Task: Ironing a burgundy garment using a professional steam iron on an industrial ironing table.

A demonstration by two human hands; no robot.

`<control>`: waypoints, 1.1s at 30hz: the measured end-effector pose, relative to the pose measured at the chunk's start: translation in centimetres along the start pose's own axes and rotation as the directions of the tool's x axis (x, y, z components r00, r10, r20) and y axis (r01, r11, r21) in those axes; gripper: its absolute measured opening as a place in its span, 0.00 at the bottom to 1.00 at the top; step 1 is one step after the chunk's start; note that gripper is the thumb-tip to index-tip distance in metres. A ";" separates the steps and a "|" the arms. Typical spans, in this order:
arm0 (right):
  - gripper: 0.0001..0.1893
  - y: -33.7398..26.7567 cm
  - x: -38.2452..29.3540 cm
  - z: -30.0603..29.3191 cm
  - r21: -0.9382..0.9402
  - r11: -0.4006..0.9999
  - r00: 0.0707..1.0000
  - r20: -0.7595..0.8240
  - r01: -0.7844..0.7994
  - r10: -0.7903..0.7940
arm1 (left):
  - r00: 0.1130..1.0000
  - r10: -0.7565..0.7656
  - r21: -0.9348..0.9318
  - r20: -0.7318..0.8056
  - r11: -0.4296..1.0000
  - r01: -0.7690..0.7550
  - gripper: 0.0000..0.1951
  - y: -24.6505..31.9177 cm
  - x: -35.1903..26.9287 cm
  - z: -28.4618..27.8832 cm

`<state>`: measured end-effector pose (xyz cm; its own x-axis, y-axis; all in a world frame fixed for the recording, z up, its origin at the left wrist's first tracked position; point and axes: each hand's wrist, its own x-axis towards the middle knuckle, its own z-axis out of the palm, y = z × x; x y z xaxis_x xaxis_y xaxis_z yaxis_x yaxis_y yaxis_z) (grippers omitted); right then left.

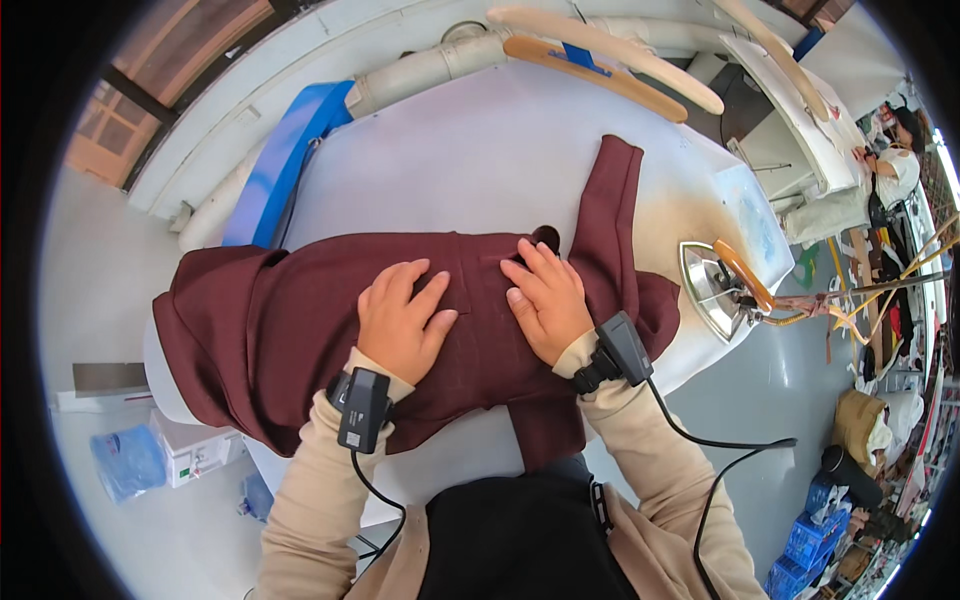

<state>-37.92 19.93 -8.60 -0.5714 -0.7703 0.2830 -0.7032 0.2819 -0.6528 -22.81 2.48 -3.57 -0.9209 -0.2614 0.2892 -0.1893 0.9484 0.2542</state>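
Note:
A dark maroon long-sleeved garment (pixel 315 322) lies spread across a white-covered ironing table (pixel 450 150). My left hand (pixel 405 319) rests palm down on its middle, fingers apart. To the right, my right hand (pixel 546 300) also lies on the cloth, fingertips beside a seam near a small dark opening at the upper edge. Neither hand grasps anything. One sleeve (pixel 606 202) points away from me, and the other (pixel 551 435) hangs toward my lap. The cloth bunches in folds at the left end.
An iron (pixel 720 289) with a wooden handle and a hose stands at the table's right end. Wooden pressing boards (pixel 600 82) lie along the far edge. A blue panel (pixel 281 165) borders the left. Cables run from my wrist devices. A person (pixel 896 169) is at far right.

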 end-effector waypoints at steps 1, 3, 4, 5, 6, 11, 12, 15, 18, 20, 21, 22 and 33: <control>0.19 0.3 0.0 0.1 -0.010 1.000 1.000 -0.002 -0.020 0.020 | 1.000 -0.016 -0.024 0.004 1.000 0.016 0.22 -0.7 -0.2 0.0; 0.20 0.6 -1.1 0.3 -0.011 1.000 1.000 0.000 -0.022 0.022 | 0.997 -0.047 0.025 -0.059 0.999 0.049 0.21 -2.2 -2.0 -1.0; 0.20 0.7 -1.7 0.0 -0.013 0.999 0.999 -0.028 -0.047 0.047 | 0.991 -0.070 0.082 -0.112 0.993 0.080 0.21 -3.0 -3.2 -1.6; 0.21 0.8 -2.3 -0.4 -0.014 0.997 0.996 -0.057 -0.073 0.072 | 0.984 -0.097 0.136 -0.147 0.984 0.117 0.21 -4.2 -4.5 -2.2; 0.22 1.0 -2.8 -0.8 -0.034 0.996 0.995 -0.062 -0.085 0.082 | 0.972 -0.127 0.239 -0.196 0.956 0.173 0.20 -5.2 -6.1 -3.1; 0.26 5.3 -6.7 -1.6 -0.144 0.976 0.957 -0.265 -0.164 0.121 | 0.857 -0.472 0.412 -0.209 0.752 0.515 0.26 -12.0 -14.9 -6.2; 0.27 6.3 -7.8 -2.2 -0.210 0.955 0.946 -0.291 -0.209 0.143 | 0.828 -0.537 0.350 -0.164 0.753 0.557 0.28 -11.8 -14.9 -6.4; 0.28 9.6 -11.6 -3.2 -0.318 0.901 0.918 -0.357 -0.295 0.174 | 0.833 -0.524 0.200 -0.176 0.810 0.552 0.29 -12.1 -13.5 -6.2; 0.29 10.6 -12.7 -4.0 -0.417 0.846 0.937 -0.252 -0.332 0.244 | 0.826 -0.547 0.252 -0.139 0.787 0.564 0.29 -15.1 -11.6 -5.6; 0.29 11.0 -11.3 -3.6 -0.475 0.826 0.950 -0.218 -0.305 0.225 | 0.814 -0.572 0.287 -0.101 0.766 0.575 0.30 -17.0 -9.7 -4.9; 0.29 11.4 -10.4 -3.0 -0.520 0.810 0.962 -0.179 -0.271 0.207 | 0.797 -0.598 0.298 -0.087 0.748 0.593 0.30 -17.8 -9.0 -4.9; 0.29 11.9 -9.2 -2.3 -0.543 0.799 0.964 -0.197 -0.257 0.176 | 0.788 -0.611 0.286 -0.071 0.744 0.603 0.31 -18.1 -7.9 -5.3; 0.27 11.3 -5.2 0.0 -0.438 0.819 0.929 -0.193 -0.370 0.316 | 0.837 -0.544 0.212 -0.057 0.813 0.543 0.29 -21.3 -6.5 -3.9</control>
<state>-42.89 27.15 -17.41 -0.8347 -0.5160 0.1924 -0.5502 0.7664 -0.3316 -11.42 -16.72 -7.26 -0.6485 -0.7450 0.1561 -0.7259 0.6671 0.1676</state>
